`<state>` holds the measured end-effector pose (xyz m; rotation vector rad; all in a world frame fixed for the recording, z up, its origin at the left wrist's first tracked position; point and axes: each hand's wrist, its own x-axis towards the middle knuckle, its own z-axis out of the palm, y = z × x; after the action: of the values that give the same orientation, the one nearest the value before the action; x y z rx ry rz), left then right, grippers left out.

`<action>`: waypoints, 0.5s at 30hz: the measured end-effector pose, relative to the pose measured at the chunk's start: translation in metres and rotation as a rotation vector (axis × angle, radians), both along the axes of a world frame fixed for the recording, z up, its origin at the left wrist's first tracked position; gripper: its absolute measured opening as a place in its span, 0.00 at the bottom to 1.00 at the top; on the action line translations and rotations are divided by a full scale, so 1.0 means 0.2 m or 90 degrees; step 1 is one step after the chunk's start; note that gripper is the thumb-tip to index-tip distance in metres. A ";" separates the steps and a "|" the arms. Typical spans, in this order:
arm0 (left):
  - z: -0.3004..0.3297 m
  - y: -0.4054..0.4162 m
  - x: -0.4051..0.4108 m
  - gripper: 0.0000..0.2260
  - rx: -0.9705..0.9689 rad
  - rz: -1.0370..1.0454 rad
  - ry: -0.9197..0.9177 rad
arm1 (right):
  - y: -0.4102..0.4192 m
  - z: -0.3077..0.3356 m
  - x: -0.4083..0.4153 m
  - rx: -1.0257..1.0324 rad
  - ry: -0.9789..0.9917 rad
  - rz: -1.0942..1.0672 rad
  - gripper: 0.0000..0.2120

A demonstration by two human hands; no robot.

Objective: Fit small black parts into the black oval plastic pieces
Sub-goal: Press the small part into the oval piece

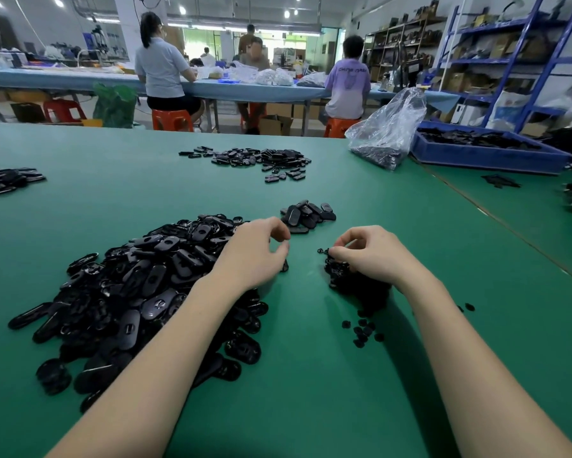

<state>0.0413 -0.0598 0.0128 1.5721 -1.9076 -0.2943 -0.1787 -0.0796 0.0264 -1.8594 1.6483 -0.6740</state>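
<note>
While glossy ovals (pixel 139 285) heap, right hand (pixel 373 252) pinches parts (pixel 339 271).

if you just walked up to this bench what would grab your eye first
The big heap of black oval pieces sprawls over the near left of the green table, with the left hand at its right edge. The right hand picks at a smaller pile of small black parts. A clear plastic bag stands far right.
</note>
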 end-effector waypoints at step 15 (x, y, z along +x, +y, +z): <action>-0.05 0.09 -0.03 0.10 0.023 -0.049 -0.187 | 0.00 -0.01 0.03 -0.067 0.103 -0.041 0.05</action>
<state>0.0347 -0.0428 0.0030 1.6404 -2.2014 -0.1361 -0.1736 -0.0795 0.0237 -1.9878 1.8129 -0.6631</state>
